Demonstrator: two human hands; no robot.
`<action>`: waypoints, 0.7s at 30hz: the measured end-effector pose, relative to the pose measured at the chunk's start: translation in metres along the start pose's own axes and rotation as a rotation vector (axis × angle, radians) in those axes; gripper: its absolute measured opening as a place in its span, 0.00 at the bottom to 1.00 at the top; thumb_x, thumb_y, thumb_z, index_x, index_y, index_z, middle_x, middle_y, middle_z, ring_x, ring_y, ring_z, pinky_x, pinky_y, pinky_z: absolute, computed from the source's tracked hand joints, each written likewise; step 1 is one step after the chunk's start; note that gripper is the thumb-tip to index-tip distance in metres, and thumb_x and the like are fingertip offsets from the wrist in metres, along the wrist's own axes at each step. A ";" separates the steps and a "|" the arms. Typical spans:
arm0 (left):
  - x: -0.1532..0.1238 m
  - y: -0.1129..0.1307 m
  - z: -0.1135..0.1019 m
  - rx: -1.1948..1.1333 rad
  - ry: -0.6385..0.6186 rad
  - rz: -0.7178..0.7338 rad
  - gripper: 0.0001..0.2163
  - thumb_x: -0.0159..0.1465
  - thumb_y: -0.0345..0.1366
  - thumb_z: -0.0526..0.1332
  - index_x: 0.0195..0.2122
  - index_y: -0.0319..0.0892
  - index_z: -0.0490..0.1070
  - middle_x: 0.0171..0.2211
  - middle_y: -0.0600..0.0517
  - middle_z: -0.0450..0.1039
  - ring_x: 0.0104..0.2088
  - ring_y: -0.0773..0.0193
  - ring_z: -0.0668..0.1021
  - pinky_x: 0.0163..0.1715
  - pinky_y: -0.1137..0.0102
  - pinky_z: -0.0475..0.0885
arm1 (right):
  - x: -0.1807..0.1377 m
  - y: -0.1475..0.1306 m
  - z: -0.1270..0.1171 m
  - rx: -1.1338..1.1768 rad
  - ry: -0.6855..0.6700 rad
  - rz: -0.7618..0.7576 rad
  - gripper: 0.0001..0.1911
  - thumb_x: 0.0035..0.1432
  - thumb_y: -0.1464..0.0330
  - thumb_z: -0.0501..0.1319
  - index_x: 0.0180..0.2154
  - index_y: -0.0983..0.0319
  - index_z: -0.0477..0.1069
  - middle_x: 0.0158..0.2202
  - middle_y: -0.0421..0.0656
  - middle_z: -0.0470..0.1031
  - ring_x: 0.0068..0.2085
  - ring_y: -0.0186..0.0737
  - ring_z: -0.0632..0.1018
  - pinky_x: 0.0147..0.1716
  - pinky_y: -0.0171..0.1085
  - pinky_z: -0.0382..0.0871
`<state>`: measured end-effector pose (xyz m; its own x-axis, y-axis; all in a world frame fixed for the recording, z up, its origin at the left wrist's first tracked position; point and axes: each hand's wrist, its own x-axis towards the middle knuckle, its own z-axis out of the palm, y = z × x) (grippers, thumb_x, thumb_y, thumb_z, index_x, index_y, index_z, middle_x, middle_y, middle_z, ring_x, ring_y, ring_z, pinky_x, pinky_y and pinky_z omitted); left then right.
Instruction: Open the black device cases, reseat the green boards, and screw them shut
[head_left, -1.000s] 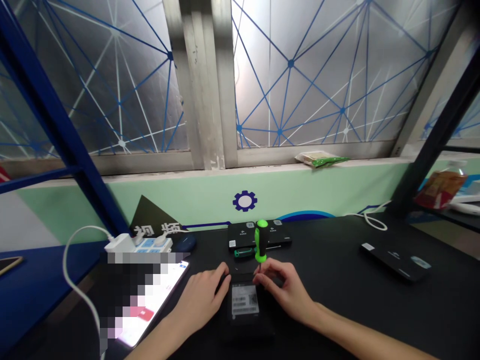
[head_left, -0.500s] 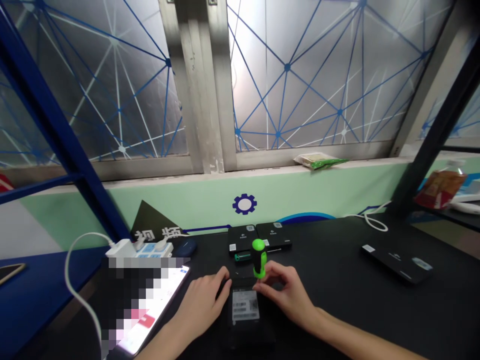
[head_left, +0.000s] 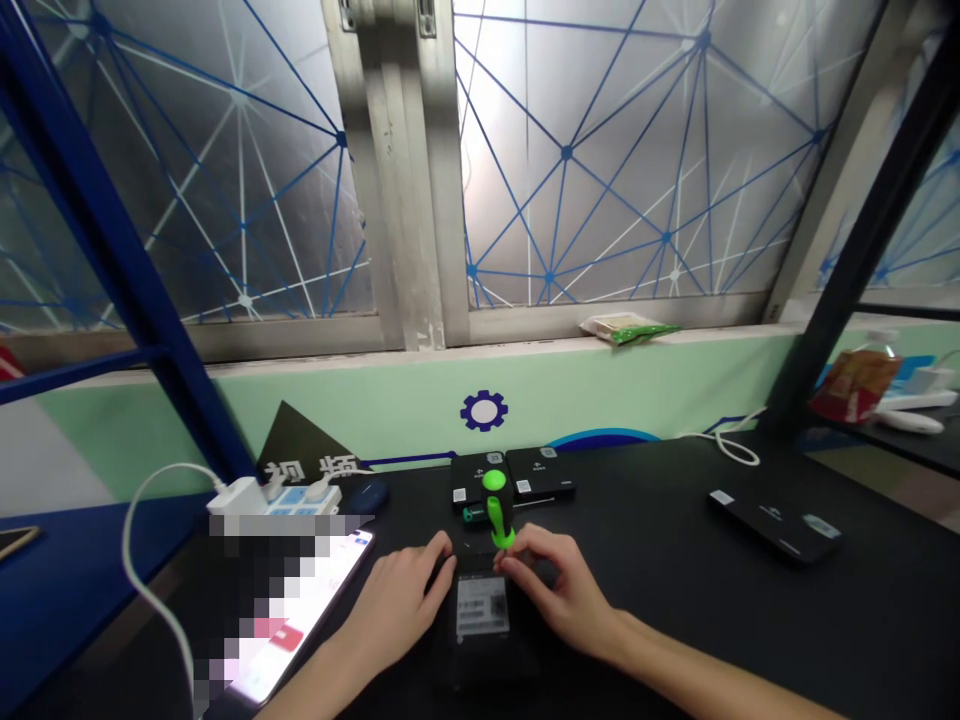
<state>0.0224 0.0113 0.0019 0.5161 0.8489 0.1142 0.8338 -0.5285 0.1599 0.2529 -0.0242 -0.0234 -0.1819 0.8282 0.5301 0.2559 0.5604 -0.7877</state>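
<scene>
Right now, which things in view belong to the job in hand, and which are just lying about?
In use:
green-and-black screwdriver, in the right hand
labelled black device, left hand at its edge

Apparently just lying about:
teal-handled screwdriver
two flat black devices behind it
black device at far right
lit phone
power strip
packet on the sill

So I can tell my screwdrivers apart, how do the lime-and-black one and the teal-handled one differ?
The lime-and-black screwdriver stands nearly upright; the teal-handled screwdriver lies on the desk. The right hand holds the lime-and-black one near its lower end; neither hand touches the teal-handled one. Both have coloured handles.
</scene>
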 end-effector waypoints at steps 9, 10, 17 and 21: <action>0.001 -0.001 0.000 -0.004 -0.003 0.000 0.11 0.74 0.40 0.45 0.43 0.46 0.66 0.31 0.51 0.77 0.32 0.54 0.81 0.29 0.68 0.63 | 0.001 0.008 0.008 0.237 -0.047 0.172 0.16 0.63 0.56 0.62 0.34 0.63 0.72 0.24 0.39 0.72 0.23 0.34 0.75 0.23 0.31 0.69; 0.001 -0.001 0.000 -0.007 -0.004 0.000 0.11 0.74 0.40 0.45 0.43 0.46 0.66 0.31 0.51 0.77 0.32 0.53 0.81 0.29 0.68 0.63 | 0.001 0.010 0.009 0.250 -0.042 0.193 0.17 0.62 0.55 0.64 0.32 0.63 0.71 0.23 0.38 0.71 0.22 0.34 0.75 0.23 0.31 0.70; 0.000 0.000 0.000 -0.020 -0.011 -0.004 0.12 0.74 0.40 0.45 0.43 0.46 0.67 0.32 0.51 0.77 0.33 0.54 0.81 0.30 0.68 0.64 | 0.004 0.014 0.009 0.358 0.039 0.276 0.23 0.49 0.51 0.72 0.29 0.62 0.69 0.22 0.37 0.73 0.22 0.34 0.76 0.19 0.29 0.70; 0.001 0.000 -0.001 -0.024 -0.011 -0.008 0.13 0.74 0.41 0.44 0.43 0.46 0.67 0.31 0.51 0.77 0.32 0.54 0.81 0.30 0.68 0.64 | 0.003 0.014 0.008 0.362 0.038 0.275 0.23 0.48 0.51 0.73 0.27 0.63 0.69 0.23 0.38 0.74 0.23 0.34 0.76 0.20 0.30 0.70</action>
<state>0.0228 0.0118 0.0033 0.5117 0.8531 0.1021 0.8330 -0.5217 0.1844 0.2486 -0.0137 -0.0347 -0.1167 0.9495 0.2913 -0.0599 0.2860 -0.9564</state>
